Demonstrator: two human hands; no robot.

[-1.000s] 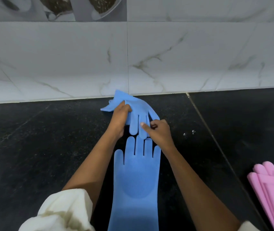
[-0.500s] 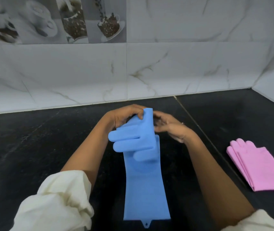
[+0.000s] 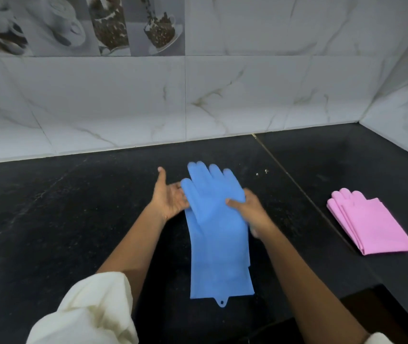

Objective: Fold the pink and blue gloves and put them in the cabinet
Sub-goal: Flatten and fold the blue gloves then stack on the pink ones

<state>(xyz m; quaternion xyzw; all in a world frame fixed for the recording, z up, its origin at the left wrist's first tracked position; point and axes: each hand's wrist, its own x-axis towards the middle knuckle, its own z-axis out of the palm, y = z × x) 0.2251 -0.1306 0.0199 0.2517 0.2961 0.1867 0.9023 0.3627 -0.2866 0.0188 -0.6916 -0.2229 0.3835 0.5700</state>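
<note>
A black counter (image 3: 73, 219) is bounded by marble-patterned wall tiles (image 3: 123, 100) at the back and on the right, and a strip of tiles printed with cups and coffee beans (image 3: 103, 23) is seen along the top left. A thin seam (image 3: 297, 184) is drawn diagonally across the counter, and a few pale specks (image 3: 262, 172) are scattered near it. The pink gloves (image 3: 369, 222) are laid in a flat stack on the far side of that seam, well apart from the hands, with their fingers turned toward the back wall. Nothing is placed between the hands and the pink stack. The blue gloves (image 3: 217, 239) are spread lengthwise in the middle of the counter, one laid over the other, fingers toward the wall and cuffs toward the person, with a small hanging tab (image 3: 222, 303) shown at the near edge. The upper glove is slightly blurred, so it cannot be told whether its finger end is pressed flat or lifted. The left hand (image 3: 170, 197) is held palm up just beside the gloves' left edge, fingers spread wide and thumb raised, with nothing gripped. The right hand (image 3: 247, 207) is closed on the right edge of the blue gloves, the thumb laid on top. A rolled cream sleeve (image 3: 86, 309) is seen on the left forearm.
</note>
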